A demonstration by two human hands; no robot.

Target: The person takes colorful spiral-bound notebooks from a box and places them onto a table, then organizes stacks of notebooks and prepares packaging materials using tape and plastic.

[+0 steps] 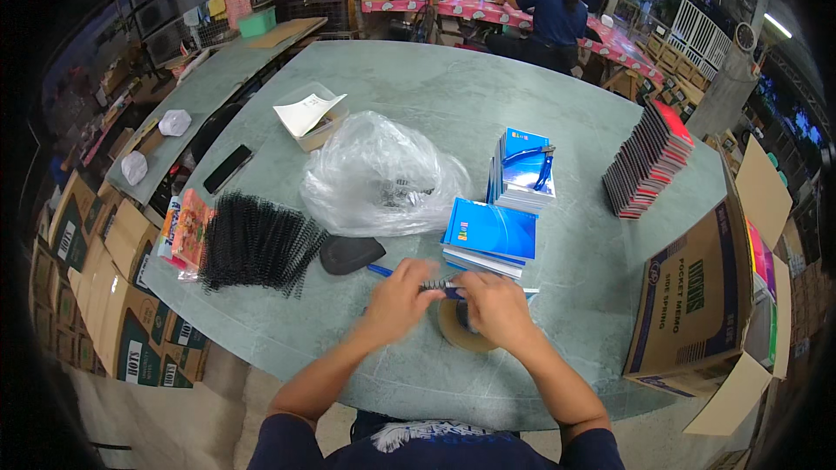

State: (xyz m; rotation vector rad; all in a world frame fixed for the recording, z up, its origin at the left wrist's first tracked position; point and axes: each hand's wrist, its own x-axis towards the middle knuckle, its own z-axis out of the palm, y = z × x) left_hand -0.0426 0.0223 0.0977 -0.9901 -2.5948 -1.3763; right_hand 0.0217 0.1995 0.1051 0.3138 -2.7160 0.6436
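Note:
Close to the table's near edge, my left hand (396, 303) and my right hand (495, 306) are both closed on a small notepad (450, 292). It is seen nearly edge-on, with a dark spiral coil along its upper edge and a bit of blue cover showing. Fingers of both hands pinch at the coil; the left hand is slightly blurred. A thin blue rod-like thing (378, 270) sticks out beside my left fingers; its kind is unclear. Beneath my hands lies a roll of brown tape (459, 331), partly hidden. Just beyond stands a stack of blue notepads (492, 231).
Blue-handled pliers (535, 162) rest on another notepad stack (521, 187). Black spiral coils (257, 244), a black pouch-like object (351, 254), a clear plastic bag (379, 178) and a phone (228, 169) lie left. Right are red-edged notebooks (649, 159) and an open carton (697, 287).

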